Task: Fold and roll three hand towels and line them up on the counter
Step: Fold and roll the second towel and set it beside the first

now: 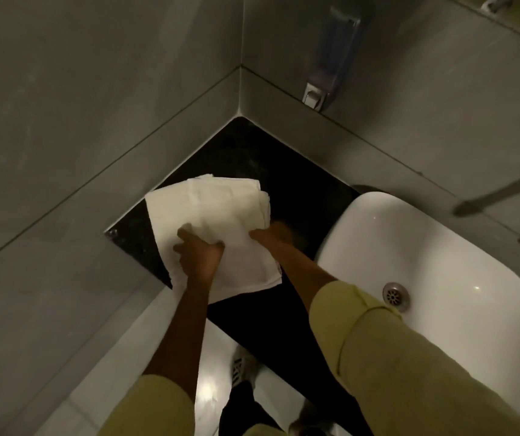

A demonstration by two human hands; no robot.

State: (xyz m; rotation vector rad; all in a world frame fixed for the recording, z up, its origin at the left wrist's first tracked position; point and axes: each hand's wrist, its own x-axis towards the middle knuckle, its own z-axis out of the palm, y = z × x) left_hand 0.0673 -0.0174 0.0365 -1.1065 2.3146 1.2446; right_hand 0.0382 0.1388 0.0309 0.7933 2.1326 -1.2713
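Observation:
A stack of white hand towels [208, 212] lies on the black counter [271, 171] in the corner, left of the sink. Its near edge hangs over the counter's front. My left hand [200, 256] grips the near left part of the towels, fingers curled into the cloth. My right hand [271, 236] holds the right edge of the stack, its fingers partly blurred and tucked under the cloth. How many towels are in the stack I cannot tell.
A white basin [434, 265] with a metal drain [396, 294] fills the counter's right side. Grey tiled walls close the corner behind. A soap dispenser [331, 58] hangs on the right wall above the counter. White floor tiles and my shoes show below.

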